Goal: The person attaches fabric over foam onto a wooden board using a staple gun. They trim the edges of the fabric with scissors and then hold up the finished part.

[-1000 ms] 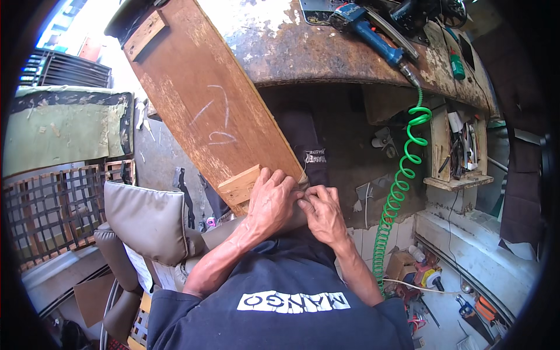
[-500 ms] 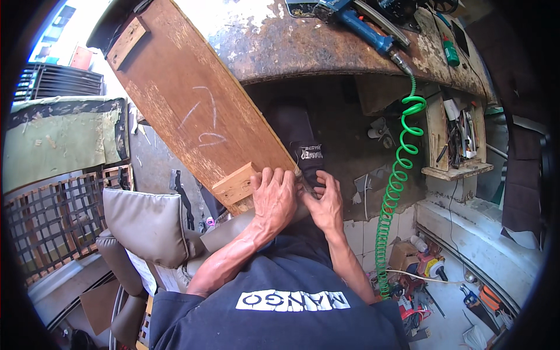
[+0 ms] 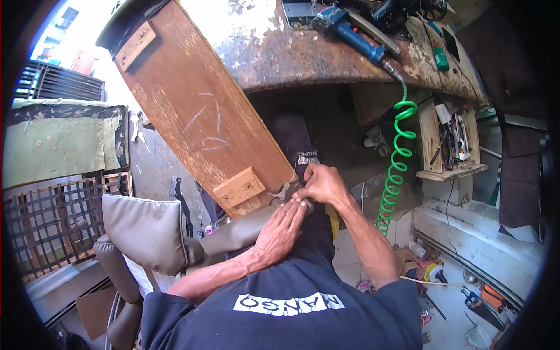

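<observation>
The left hand (image 3: 281, 228) lies flat, fingers extended and released, pressing on a strip of grey-brown upholstery material (image 3: 239, 230) that runs from the padded grey cushion (image 3: 146, 230) toward the lower end of the wooden board (image 3: 198, 116). It grasps nothing. The right hand (image 3: 322, 184) is clenched, fingertips pinched together on the edge of the same material, just beside the lower corner of the board; whether a small part sits inside the pinch cannot be told. The two hands touch at the fingertips.

The wooden board leans at an angle, its upper end against the left edge of the workbench (image 3: 303, 55) and its lower end at the person's lap. A small pale wood block (image 3: 239, 186) is fixed near the lower end of the board, just beside the left hand's fingertips. A second pale block (image 3: 136, 45) sits near the upper end.

On the rusty benchtop, near its far edge, lies a blue pneumatic tool (image 3: 344, 29). A coiled green air hose (image 3: 396, 157) hangs from it over the front edge of the bench, to the right of the right forearm. A small wooden shelf (image 3: 452, 143) with hand tools hangs below the right end of the bench.
</observation>
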A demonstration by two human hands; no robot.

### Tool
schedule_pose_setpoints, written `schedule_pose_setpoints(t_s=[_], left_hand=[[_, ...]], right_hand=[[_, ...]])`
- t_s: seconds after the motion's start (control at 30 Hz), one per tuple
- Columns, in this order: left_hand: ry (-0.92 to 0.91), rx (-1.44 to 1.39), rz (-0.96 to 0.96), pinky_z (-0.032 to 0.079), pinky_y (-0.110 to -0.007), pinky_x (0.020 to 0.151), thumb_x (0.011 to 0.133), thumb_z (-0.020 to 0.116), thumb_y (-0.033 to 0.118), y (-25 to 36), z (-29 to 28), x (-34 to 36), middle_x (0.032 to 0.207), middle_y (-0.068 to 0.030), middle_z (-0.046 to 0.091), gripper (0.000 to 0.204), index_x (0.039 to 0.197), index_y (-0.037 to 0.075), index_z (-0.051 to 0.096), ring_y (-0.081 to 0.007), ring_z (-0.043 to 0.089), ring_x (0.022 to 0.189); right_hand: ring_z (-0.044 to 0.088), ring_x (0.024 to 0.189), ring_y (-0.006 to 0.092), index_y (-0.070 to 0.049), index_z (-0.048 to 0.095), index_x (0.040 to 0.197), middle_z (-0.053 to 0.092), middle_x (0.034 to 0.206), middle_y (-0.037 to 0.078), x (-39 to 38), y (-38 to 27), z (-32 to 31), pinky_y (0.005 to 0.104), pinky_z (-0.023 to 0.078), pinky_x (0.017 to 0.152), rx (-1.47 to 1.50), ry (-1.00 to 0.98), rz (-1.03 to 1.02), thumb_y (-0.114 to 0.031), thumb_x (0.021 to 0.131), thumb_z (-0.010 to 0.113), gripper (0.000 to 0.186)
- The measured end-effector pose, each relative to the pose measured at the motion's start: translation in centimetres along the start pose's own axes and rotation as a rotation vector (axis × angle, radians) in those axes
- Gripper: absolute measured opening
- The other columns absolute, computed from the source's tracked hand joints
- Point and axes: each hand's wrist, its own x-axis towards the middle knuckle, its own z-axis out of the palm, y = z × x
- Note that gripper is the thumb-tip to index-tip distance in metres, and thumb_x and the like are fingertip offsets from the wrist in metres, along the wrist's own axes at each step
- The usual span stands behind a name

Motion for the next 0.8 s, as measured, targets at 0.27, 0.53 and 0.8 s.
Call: schedule_pose_setpoints(t_s=[0.27,0.53,0.8], left_hand=[[-0.013,0.039,-0.098,0.043,-0.047,0.117,0.093,0.052,0.007,-0.7,0.7,0.0,0.150,-0.0264,0.049,0.063,0.151,-0.009,0.035,-0.0369,0.053,0.138],[0.023,0.065,-0.121,0.044,-0.049,0.115,0.088,0.055,0.005,0.3,1.0,0.5,0.152,-0.0269,0.048,0.068,0.152,-0.009,0.034,-0.0376,0.052,0.138],[0.056,0.067,-0.144,0.044,-0.048,0.115,0.092,0.054,0.009,0.1,1.0,0.3,0.148,-0.0267,0.052,0.063,0.150,-0.009,0.036,-0.0362,0.054,0.136]], right_hand=[[0.073,0.076,0.0204,-0.002,0.073,0.098,0.074,0.083,0.014,1.9,-8.8,-8.0,0.0364,0.056,0.070,-0.017,0.505,-0.564,-0.024,0.095,0.074,0.022],[0.058,0.119,0.0481,-0.007,0.055,0.133,0.061,0.124,0.026,15.3,-7.2,-22.6,0.0536,0.054,0.097,-0.705,0.745,-0.483,-0.012,0.085,0.065,0.049],[0.073,0.087,0.0446,-0.004,0.050,0.127,0.071,0.095,0.032,16.5,-8.8,-23.2,0.0560,0.059,0.080,-0.716,0.729,-0.203,-0.021,0.084,0.067,0.049]])
